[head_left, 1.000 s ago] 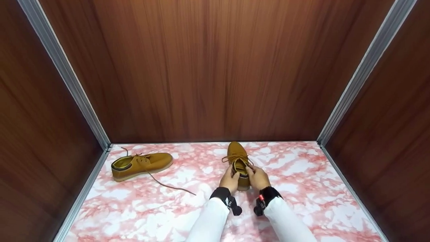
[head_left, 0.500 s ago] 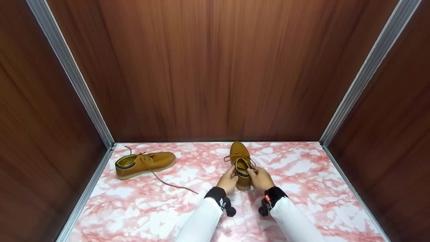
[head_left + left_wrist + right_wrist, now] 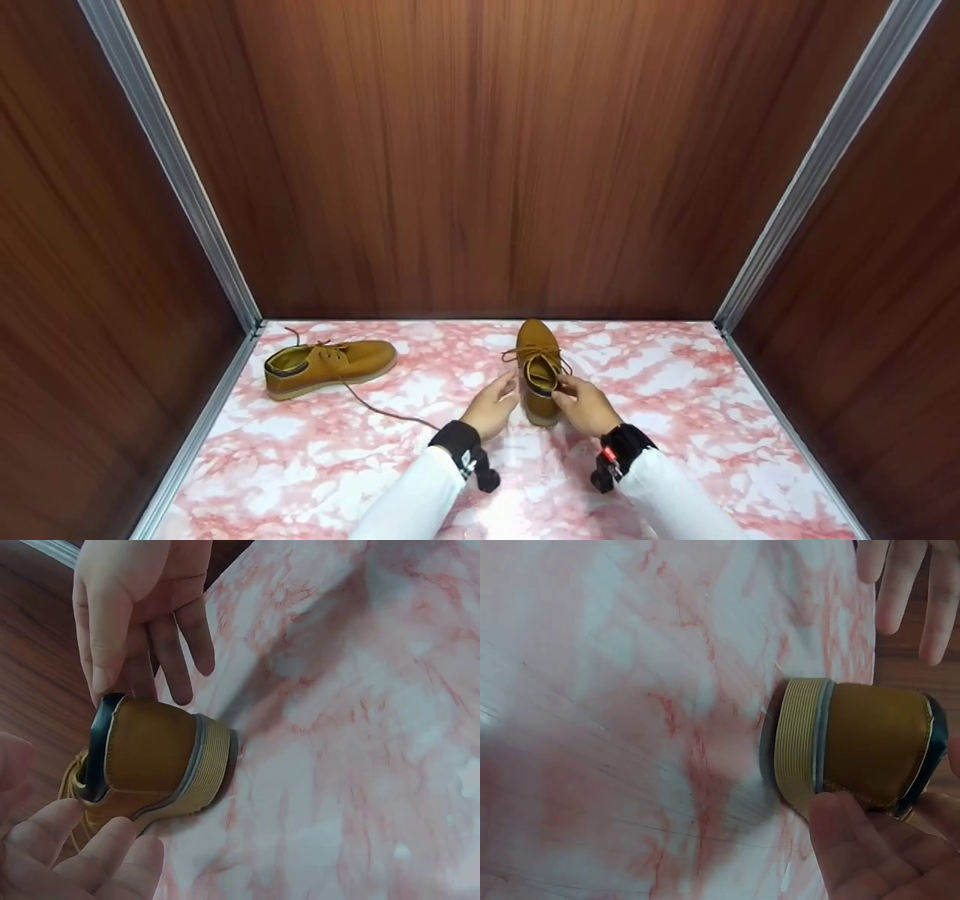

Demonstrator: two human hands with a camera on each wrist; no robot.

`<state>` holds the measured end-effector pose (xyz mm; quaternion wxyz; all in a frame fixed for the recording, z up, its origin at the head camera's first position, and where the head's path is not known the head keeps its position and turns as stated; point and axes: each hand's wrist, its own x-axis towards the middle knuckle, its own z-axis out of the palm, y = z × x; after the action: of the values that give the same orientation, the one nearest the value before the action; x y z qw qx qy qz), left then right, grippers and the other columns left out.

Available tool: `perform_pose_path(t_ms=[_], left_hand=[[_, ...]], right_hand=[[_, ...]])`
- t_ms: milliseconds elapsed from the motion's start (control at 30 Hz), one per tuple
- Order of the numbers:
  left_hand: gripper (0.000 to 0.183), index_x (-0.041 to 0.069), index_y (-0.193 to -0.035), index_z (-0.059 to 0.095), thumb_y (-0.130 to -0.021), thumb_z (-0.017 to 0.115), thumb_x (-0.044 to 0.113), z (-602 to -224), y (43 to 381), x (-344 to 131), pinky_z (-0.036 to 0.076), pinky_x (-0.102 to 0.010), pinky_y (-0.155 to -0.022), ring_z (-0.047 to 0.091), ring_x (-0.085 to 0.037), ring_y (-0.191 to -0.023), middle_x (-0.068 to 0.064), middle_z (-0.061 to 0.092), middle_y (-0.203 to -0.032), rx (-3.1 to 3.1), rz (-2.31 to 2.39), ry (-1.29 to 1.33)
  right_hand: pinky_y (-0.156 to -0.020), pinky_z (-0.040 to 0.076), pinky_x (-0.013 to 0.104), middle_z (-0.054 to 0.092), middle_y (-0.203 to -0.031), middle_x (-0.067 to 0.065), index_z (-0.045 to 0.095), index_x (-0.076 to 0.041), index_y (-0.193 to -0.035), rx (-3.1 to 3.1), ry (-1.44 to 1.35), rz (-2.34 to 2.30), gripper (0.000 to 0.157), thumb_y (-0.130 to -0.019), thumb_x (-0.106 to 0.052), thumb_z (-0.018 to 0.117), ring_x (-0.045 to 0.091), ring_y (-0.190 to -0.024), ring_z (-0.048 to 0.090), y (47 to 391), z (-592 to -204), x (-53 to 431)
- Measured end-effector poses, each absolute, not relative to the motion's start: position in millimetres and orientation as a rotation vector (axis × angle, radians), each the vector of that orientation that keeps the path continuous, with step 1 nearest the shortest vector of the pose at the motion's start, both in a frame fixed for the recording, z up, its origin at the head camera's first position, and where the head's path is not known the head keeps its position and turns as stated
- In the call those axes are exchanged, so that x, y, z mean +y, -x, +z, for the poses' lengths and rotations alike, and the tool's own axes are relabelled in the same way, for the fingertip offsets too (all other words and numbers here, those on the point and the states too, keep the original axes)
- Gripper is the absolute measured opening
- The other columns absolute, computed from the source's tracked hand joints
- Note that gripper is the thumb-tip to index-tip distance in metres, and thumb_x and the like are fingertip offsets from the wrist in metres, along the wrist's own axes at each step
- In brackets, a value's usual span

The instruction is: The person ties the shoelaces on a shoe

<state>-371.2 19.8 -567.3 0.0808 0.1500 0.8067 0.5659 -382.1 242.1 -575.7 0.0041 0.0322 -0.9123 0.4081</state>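
A tan lace-up shoe (image 3: 534, 336) stands upright at the back of the floor, toe toward the far wall, its laces tied in a bow. My left hand (image 3: 489, 409) is just left of its heel, apart from it, fingers loosely extended. On the other side, my right hand (image 3: 589, 409) is at the collar, thumb tip at the rim. Its other fingers (image 3: 847, 829) lie loosely along the outer side. The left wrist view shows the heel (image 3: 154, 742) between both hands. A matching shoe (image 3: 364, 360) lies to the left, one long lace (image 3: 394, 415) trailing from it.
Brown wood-look panels enclose the back (image 3: 450, 187), left and right, with grey metal strips (image 3: 184, 161) at the corners. The surface (image 3: 322, 472) is marbled pink and white. Each wrist wears a black strap with a small camera.
My left hand has come off the collar and moved left and toward me. My right hand has eased back slightly to the right, its thumb still by the rim. The shoe stays in place.
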Motion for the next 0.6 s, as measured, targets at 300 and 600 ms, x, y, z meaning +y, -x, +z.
perform_pose_path(t_ms=[300, 600], left_hand=[[0.058, 0.009, -0.162, 0.036, -0.107, 0.053, 0.016, -567, 359, -35, 0.046, -0.057, -0.116, 0.056, -0.050, -0.137, -0.029, 0.046, -0.159, 2.480, 1.640, -0.485], [0.059, 0.003, -0.159, 0.040, -0.103, 0.057, 0.009, -565, 363, -104, 0.035, -0.059, -0.123, 0.044, -0.046, -0.148, -0.025, 0.045, -0.161, 2.796, 1.483, -0.414]], right_hand=[[-0.110, 0.051, 0.056, 0.061, -0.147, 0.024, 0.057, 0.000, -0.146, -2.863, -0.203, 1.234, 0.047, -0.102, -0.015, 0.065, 0.044, -0.130, 0.062, 373, -571, 240], [-0.098, 0.059, 0.049, 0.061, -0.146, 0.025, 0.058, -0.001, -0.145, -2.873, -0.235, 1.219, 0.048, -0.101, -0.016, 0.068, 0.038, -0.115, 0.072, 367, -567, 238]])
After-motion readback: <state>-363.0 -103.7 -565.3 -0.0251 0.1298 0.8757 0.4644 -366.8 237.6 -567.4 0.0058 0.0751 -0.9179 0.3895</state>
